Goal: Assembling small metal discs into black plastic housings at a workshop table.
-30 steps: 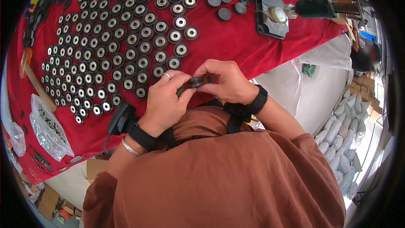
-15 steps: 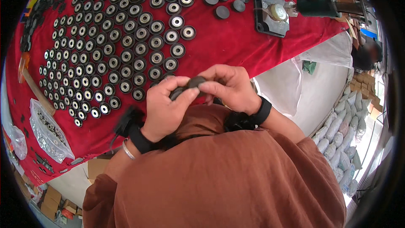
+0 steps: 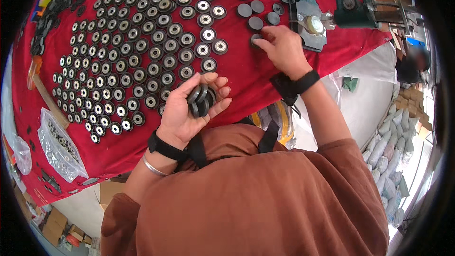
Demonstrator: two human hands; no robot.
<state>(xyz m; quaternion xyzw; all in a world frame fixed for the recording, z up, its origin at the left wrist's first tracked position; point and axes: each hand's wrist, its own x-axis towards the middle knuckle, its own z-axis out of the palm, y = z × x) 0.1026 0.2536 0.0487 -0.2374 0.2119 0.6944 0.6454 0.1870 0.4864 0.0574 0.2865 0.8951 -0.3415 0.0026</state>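
Cupped palm up over the near edge of the red cloth, my left hand (image 3: 177,116) holds several dark round caps (image 3: 203,100), its fingers curled around them. My right hand (image 3: 286,53) reaches out in front of the press, thumb and forefinger at the edge of one dark round cap (image 3: 256,41) on the cloth. Its other fingers are partly hidden behind the hand. Just beyond lies a loose group of similar dark caps (image 3: 257,6). Left of them spread many black rollers with shiny metal bearings (image 3: 207,34) in their centres.
A green hand press (image 3: 353,12) stands at the right on the red cloth (image 3: 241,73). On the left lie a clear bag of small metal parts (image 3: 60,149), a wooden-handled hammer (image 3: 50,104) and a heap of dark parts (image 3: 54,12). Filled sacks (image 3: 391,154) are stacked beyond the table.
My hands have parted. The right moved away to the far right, where a cap now lies beneath its fingers. The left turned palm up, showing the caps in it.
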